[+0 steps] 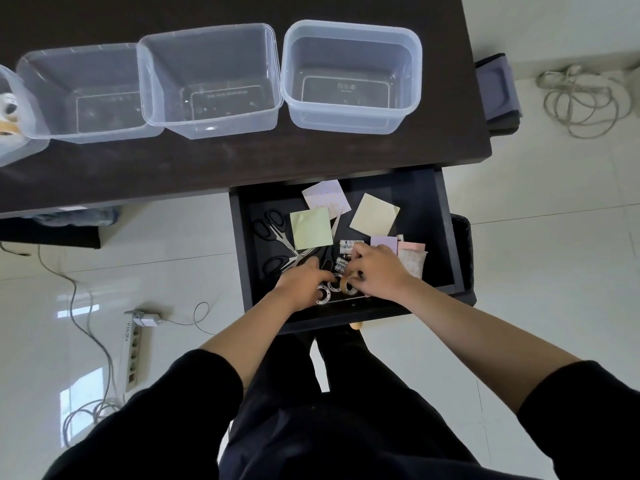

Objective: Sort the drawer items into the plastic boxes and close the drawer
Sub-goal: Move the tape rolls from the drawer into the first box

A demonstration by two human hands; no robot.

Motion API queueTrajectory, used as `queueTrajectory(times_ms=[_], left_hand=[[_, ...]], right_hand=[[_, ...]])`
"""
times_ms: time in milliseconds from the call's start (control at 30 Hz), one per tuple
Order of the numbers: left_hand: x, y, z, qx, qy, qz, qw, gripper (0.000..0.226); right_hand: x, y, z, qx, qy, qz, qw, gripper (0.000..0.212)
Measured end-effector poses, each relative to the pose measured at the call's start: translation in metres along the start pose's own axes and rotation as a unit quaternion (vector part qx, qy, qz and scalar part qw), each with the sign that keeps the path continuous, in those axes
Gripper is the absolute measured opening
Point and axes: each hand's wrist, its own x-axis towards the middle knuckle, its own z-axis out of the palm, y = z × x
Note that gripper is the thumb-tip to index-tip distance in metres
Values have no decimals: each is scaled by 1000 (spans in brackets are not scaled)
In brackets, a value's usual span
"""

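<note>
Low in the centre of the frame, the open black drawer (446,237) holds square pastel sticky notes, metal scissors (277,233) angled diagonally, cylindrical batteries (343,263) and tape rolls. The left hand (301,280) grips 1 patterned tape ring (322,295); the right hand (377,268) pinches a tan tape roll (346,284). 3 clear plastic boxes (353,74) line the dark surface (242,157) above.

The worktop (242,161) is dark brown, and the plastic boxes (351,76) on it are clear. The drawer (446,216) is black inside. It holds pale yellow-green sticky notes (311,227), a lilac pad (383,242), pink dotted paper (325,197), black-handled scissors (273,225) and a tan tape roll (345,283). The sleeves (166,410) are black.
</note>
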Motion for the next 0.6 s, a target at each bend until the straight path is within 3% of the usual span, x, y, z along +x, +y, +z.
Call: queueTrajectory(times_ms=[133, 267, 600], left_hand=[[2, 6, 1, 33, 8, 21, 999, 35], [-2, 7, 2, 11, 24, 21, 999, 33], [-45, 3, -33, -136, 189, -15, 972, 24]], right_hand=[[-3, 2, 2, 37, 41, 3, 998, 21], [-8, 4, 6, 129, 144, 7, 981, 13], [-3, -20, -24, 220, 291, 15, 931, 13]])
